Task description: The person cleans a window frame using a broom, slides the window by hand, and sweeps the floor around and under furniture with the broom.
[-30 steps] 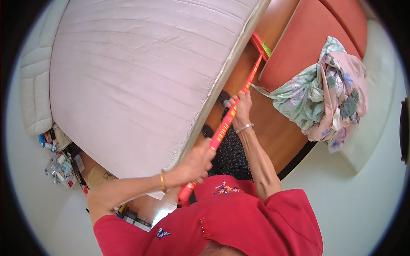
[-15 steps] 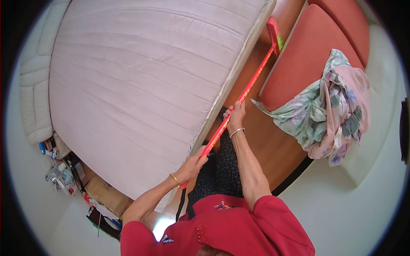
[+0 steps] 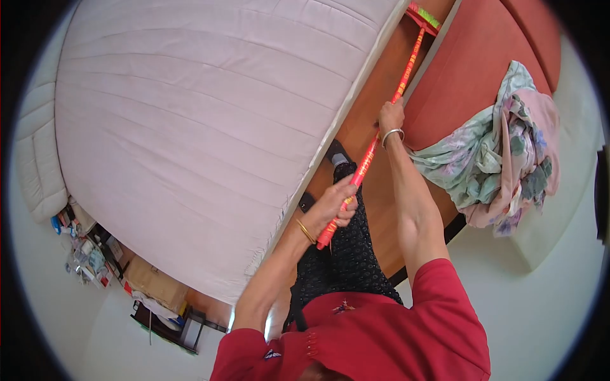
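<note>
A red broom (image 3: 366, 162) slants across the head view, its handle end near my body. My left hand (image 3: 337, 205) is wrapped round the handle just above that end. Farther up the shaft, my right hand (image 3: 391, 117) grips it as well. At the far end, the broom head (image 3: 424, 18) with yellow-green bristles lies in the strip of wooden floor (image 3: 375, 76) between the bed and the red sofa. My feet and dark patterned trousers (image 3: 349, 254) are below the handle.
A bare pale mattress (image 3: 203, 127) fills the left. On the right, a red-cushioned sofa (image 3: 470, 70) carries a crumpled floral sheet (image 3: 502, 159). A cardboard box (image 3: 155, 282) and cluttered small items (image 3: 89, 257) stand at the lower left.
Both hands have moved forward and to the right with the broom. Its head has swung farther away and turned, so the bristles now face away from me.
</note>
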A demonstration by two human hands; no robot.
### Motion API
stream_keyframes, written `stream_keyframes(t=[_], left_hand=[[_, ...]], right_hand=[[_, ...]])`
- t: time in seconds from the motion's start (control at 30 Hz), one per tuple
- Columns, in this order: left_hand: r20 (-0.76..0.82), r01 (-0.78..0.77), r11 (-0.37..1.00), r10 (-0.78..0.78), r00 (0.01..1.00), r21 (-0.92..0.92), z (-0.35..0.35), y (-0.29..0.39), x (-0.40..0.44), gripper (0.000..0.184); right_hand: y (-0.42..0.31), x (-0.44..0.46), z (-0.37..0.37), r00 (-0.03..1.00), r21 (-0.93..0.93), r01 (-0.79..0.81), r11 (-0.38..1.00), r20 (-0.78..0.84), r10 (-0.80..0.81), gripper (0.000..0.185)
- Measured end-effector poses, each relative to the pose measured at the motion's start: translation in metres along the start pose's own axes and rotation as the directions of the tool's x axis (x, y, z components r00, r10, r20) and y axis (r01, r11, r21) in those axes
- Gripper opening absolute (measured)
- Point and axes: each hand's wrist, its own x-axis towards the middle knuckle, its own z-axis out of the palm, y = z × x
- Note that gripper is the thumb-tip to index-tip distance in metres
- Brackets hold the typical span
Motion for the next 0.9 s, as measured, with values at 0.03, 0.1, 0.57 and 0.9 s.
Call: stream_keyframes(t=[0.03, 0.1, 0.57, 0.9], left_hand=[[-0.037, -0.011, 1.0, 0.012, 0.999, 0.021, 0.001, -0.012, 0.0, 0.048], [-0.094, -0.025, 0.998, 0.031, 0.995, 0.065, 0.001, -0.033, -0.011, 0.05], [-0.239, -0.038, 0.999, 0.033, 0.97, -0.016, -0.077, -0.208, -0.094, 0.053], [-0.267, -0.04, 0.998, 0.026, 0.963, -0.045, -0.098, -0.258, -0.137, 0.051]], right_hand=[[0.005, -0.007, -0.002, 1.0, -0.001, -0.001, 1.0, -0.009, 0.001, 0.027], [0.026, -0.027, -0.002, 0.997, -0.03, 0.075, 0.997, 0.015, -0.074, 0.028], [0.151, -0.187, 0.016, 0.983, -0.281, 0.089, 0.956, 0.181, -0.038, 0.051], [0.175, -0.231, -0.028, 0.826, -0.216, 0.43, 0.877, 0.486, -0.285, 0.036]])
